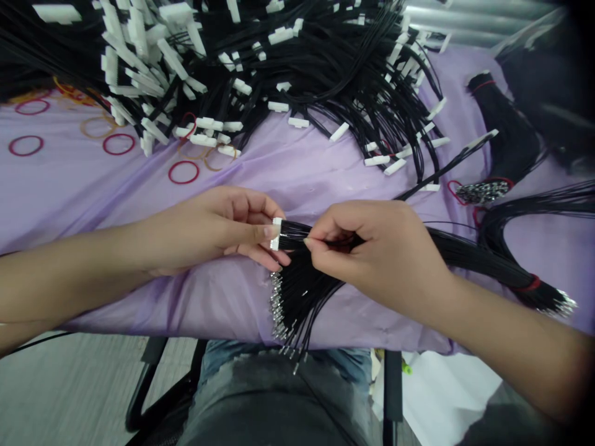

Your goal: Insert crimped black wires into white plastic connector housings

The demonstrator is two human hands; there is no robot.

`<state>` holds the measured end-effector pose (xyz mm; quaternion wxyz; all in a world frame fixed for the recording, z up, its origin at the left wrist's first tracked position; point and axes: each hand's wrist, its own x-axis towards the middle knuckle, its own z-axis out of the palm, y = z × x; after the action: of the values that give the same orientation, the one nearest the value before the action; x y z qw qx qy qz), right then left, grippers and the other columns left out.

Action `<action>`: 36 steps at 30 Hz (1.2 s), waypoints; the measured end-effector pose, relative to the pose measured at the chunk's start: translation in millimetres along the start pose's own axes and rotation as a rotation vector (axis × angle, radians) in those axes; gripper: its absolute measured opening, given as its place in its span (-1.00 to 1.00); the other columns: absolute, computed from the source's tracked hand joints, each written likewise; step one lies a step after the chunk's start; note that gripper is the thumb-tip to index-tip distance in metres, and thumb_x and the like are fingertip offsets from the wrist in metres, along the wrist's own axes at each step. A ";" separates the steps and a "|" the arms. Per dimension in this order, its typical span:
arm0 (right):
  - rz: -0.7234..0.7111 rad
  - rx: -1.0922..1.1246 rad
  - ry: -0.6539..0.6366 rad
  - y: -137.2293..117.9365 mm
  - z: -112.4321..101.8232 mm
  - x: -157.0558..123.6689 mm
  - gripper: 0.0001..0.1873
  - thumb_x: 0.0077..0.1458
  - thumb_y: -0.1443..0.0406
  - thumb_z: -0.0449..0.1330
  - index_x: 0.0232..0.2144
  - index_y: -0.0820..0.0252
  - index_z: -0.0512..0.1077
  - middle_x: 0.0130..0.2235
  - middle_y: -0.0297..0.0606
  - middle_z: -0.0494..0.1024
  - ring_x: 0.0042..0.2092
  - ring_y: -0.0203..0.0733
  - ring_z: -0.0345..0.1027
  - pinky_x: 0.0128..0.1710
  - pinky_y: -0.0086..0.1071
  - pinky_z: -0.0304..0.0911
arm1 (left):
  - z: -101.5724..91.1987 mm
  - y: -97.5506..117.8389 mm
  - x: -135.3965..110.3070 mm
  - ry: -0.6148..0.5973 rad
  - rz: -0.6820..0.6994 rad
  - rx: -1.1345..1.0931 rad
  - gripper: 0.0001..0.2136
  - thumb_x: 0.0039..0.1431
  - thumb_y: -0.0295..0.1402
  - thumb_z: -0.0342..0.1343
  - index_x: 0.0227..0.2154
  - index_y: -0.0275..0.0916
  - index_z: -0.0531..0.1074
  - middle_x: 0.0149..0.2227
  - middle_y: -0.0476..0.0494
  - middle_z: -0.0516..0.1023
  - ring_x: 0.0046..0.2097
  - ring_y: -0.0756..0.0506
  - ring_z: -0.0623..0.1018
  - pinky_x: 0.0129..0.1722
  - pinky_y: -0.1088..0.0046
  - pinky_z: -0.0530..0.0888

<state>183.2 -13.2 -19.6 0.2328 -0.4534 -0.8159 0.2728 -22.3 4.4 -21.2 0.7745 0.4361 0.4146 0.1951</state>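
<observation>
My left hand (248,229) pinches a white connector housing (276,234) between thumb and fingers. Several black wires run out of the housing's right side. Just to the right, my right hand (367,238) is closed in a pinch on a black wire (297,234) close to the housing. Beneath both hands lies a fanned bundle of black wires (307,291), its silver crimped terminals (277,303) pointing left and down at the table's front edge. My right fingertips partly hide the wire they grip.
A heap of black cables with white connectors (134,62) covers the back of the purple-covered table (223,303). Red rubber bands (183,172) lie at left. Tied wire bundles (502,130) rest at right, one with a red band (530,285).
</observation>
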 end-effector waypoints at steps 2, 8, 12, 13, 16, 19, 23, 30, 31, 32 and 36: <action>0.010 0.012 0.002 -0.2 0.4 0.6 -0.88 -0.05 0.42 0.20 -0.59 0.22 0.43 -0.59 -0.43 0.43 -0.55 -0.42 0.21 -0.47 -0.45 0.10 | -0.2 0.0 0.2 -0.003 0.005 -0.001 -0.94 0.15 -0.58 0.07 -0.31 -0.40 0.39 -0.42 -0.08 0.59 -0.37 0.01 0.62 -0.29 0.56 0.57; 0.019 0.073 -0.013 0.6 0.0 1.0 -0.87 -0.09 0.45 0.21 -0.62 0.24 0.41 -0.63 -0.48 0.38 -0.56 -0.48 0.16 -0.52 -0.52 0.07 | -1.1 -3.4 3.2 -0.007 0.019 0.014 -0.93 0.11 -0.56 0.08 -0.32 -0.40 0.40 -0.43 -0.08 0.60 -0.36 -0.01 0.63 -0.31 0.52 0.58; 0.021 0.103 -0.011 1.4 1.3 0.6 -0.87 -0.09 0.45 0.20 -0.61 0.23 0.43 -0.62 -0.47 0.39 -0.57 -0.47 0.17 -0.56 -0.53 0.06 | -1.8 -3.3 2.6 -0.013 0.015 0.007 -0.95 0.13 -0.57 0.08 -0.33 -0.40 0.39 -0.42 -0.08 0.58 -0.34 -0.01 0.63 -0.30 0.52 0.58; 0.019 0.105 -0.004 1.6 1.9 0.6 -0.87 -0.08 0.45 0.20 -0.61 0.24 0.43 -0.62 -0.47 0.40 -0.56 -0.47 0.17 -0.56 -0.53 0.06 | -1.8 -3.0 2.3 -0.014 0.012 0.010 -0.96 0.14 -0.57 0.08 -0.33 -0.40 0.39 -0.41 -0.09 0.58 -0.33 -0.02 0.63 -0.29 0.51 0.58; -0.001 0.115 0.022 2.1 3.9 0.6 -0.87 -0.07 0.45 0.21 -0.60 0.24 0.44 -0.62 -0.46 0.40 -0.56 -0.47 0.19 -0.54 -0.53 0.08 | -2.0 -2.4 2.5 -0.013 0.000 0.001 -0.97 0.17 -0.54 0.08 -0.32 -0.39 0.39 -0.39 -0.15 0.59 -0.30 -0.05 0.63 -0.29 0.51 0.58; -0.023 0.127 0.032 2.8 4.8 0.4 -0.88 -0.07 0.47 0.21 -0.59 0.24 0.43 -0.61 -0.45 0.41 -0.55 -0.47 0.21 -0.54 -0.54 0.09 | -2.7 -3.4 3.8 -0.006 -0.006 -0.015 -0.95 0.15 -0.49 0.14 -0.34 -0.36 0.39 -0.38 -0.18 0.59 -0.30 -0.07 0.62 -0.29 0.52 0.58; -0.027 0.111 0.052 4.0 5.1 -0.5 -0.86 -0.09 0.51 0.20 -0.59 0.25 0.43 -0.60 -0.46 0.41 -0.56 -0.47 0.21 -0.55 -0.55 0.08 | -5.2 -7.1 4.3 -0.041 -0.012 -0.042 -0.96 0.18 -0.51 0.09 -0.32 -0.38 0.37 -0.37 -0.18 0.57 -0.28 -0.06 0.62 -0.28 0.51 0.59; -0.029 0.142 0.039 3.6 5.1 -0.7 -0.88 -0.07 0.50 0.21 -0.58 0.29 0.44 -0.60 -0.44 0.40 -0.55 -0.50 0.20 -0.56 -0.59 0.08 | -6.5 -11.7 5.9 -0.051 0.020 -0.050 -0.96 0.19 -0.53 0.08 -0.30 -0.41 0.36 -0.37 -0.16 0.56 -0.29 -0.04 0.62 -0.27 0.52 0.59; -0.032 0.143 0.037 3.2 5.1 -0.5 -0.88 -0.06 0.50 0.21 -0.58 0.29 0.44 -0.60 -0.44 0.40 -0.55 -0.50 0.20 -0.55 -0.59 0.08 | -6.4 -12.4 6.5 -0.050 0.024 -0.052 -0.96 0.19 -0.53 0.08 -0.30 -0.41 0.36 -0.37 -0.16 0.56 -0.29 -0.04 0.63 -0.27 0.52 0.59; -0.035 0.137 0.034 3.1 5.2 -0.4 -0.88 -0.06 0.50 0.21 -0.58 0.29 0.44 -0.60 -0.44 0.40 -0.55 -0.50 0.20 -0.55 -0.59 0.08 | -6.4 -13.0 7.2 -0.049 0.029 -0.056 -0.96 0.18 -0.53 0.09 -0.31 -0.40 0.36 -0.37 -0.16 0.56 -0.29 -0.04 0.63 -0.26 0.51 0.59; -0.059 0.089 0.049 4.9 7.0 0.2 -0.89 -0.06 0.50 0.21 -0.57 0.30 0.46 -0.59 -0.43 0.41 -0.54 -0.49 0.21 -0.53 -0.58 0.09 | -6.2 -14.1 8.5 -0.026 0.026 -0.076 -0.94 0.14 -0.48 0.16 -0.34 -0.35 0.38 -0.37 -0.12 0.57 -0.28 -0.06 0.63 -0.24 0.48 0.58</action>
<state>181.7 -12.4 -28.1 0.2807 -0.4248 -0.8101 0.2908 -23.3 5.5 -38.7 0.7933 0.4140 0.3913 0.2150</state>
